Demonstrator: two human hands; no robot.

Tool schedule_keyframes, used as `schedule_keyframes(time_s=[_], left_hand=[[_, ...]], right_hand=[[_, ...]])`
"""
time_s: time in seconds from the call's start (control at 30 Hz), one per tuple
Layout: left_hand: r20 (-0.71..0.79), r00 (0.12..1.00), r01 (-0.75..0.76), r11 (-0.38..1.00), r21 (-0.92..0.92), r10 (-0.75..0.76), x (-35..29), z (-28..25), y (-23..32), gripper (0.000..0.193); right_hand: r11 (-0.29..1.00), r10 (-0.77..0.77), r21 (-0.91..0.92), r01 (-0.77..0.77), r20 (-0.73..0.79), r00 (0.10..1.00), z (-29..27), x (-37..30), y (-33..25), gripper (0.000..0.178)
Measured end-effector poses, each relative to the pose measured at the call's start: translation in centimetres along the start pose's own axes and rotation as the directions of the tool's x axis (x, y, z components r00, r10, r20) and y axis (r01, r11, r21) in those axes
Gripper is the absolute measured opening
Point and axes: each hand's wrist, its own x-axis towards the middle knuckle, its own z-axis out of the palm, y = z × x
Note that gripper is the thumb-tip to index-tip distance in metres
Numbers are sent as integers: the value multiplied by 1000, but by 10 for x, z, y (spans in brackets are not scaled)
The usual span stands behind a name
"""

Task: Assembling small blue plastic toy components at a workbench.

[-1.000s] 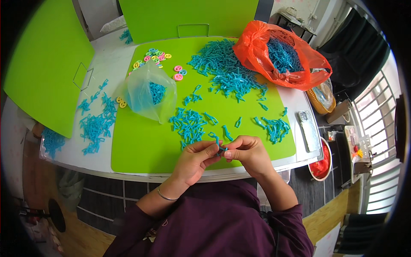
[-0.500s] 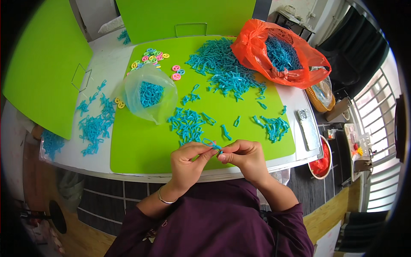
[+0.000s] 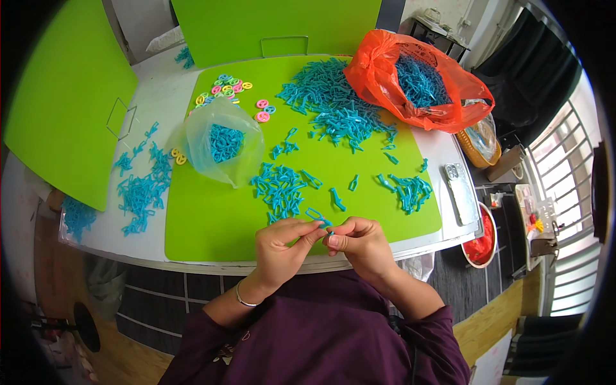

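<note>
Close to the table's front edge, my left hand (image 3: 282, 247) pinches a turquoise plastic loop piece (image 3: 316, 215) whose open loop points up and away. Against it, my right hand (image 3: 362, 245) has thumb and forefinger closed on a small turquoise plastic piece (image 3: 330, 233), mostly hidden by the fingertips. Whether the two pieces are joined I cannot tell. Just beyond my left hand lies a heap of turquoise loop pieces (image 3: 280, 189). Beyond my right hand are a few single pieces (image 3: 337, 199) and a smaller turquoise pile (image 3: 412, 192).
A green board (image 3: 212, 237) covers the white table. On it stand a clear bag (image 3: 247, 154) and a red bag (image 3: 378, 77), both holding turquoise pieces, beside a large pile (image 3: 321, 90) and coloured rings (image 3: 231, 85). A phone (image 3: 461, 192) lies right; more pieces (image 3: 138, 192) left.
My right hand has shifted slightly and its fingertips have rolled around the small piece. The loop piece in my left hand has turned a little. The rest of the table looks the same.
</note>
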Motion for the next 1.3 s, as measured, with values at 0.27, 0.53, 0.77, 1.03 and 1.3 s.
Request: schedule_keyframes(time_s=[0.27, 0.53, 0.77, 1.03, 1.3], left_hand=[[85, 993, 100, 982, -162, -87, -5, 5, -9, 23], [200, 962, 259, 842, -473, -184, 2, 9, 7, 64], [322, 946, 75, 993, -88, -43, 0, 11, 6, 79], [249, 946, 317, 759, -568, -209, 2, 9, 10, 56], [241, 923, 380, 802, -462, -299, 4, -12, -10, 18]], right_hand=[[995, -69, -69, 73, 56, 996, 7, 1, -5, 14], [322, -539, -827, 462, 242, 807, 5, 2, -16, 33], [221, -632, -801, 557, 317, 707, 0, 6, -7, 36], [716, -292, -611, 338, 178, 940, -2, -3, -13, 27], [934, 201, -341, -103, 266, 943, -10, 11, -37, 23]])
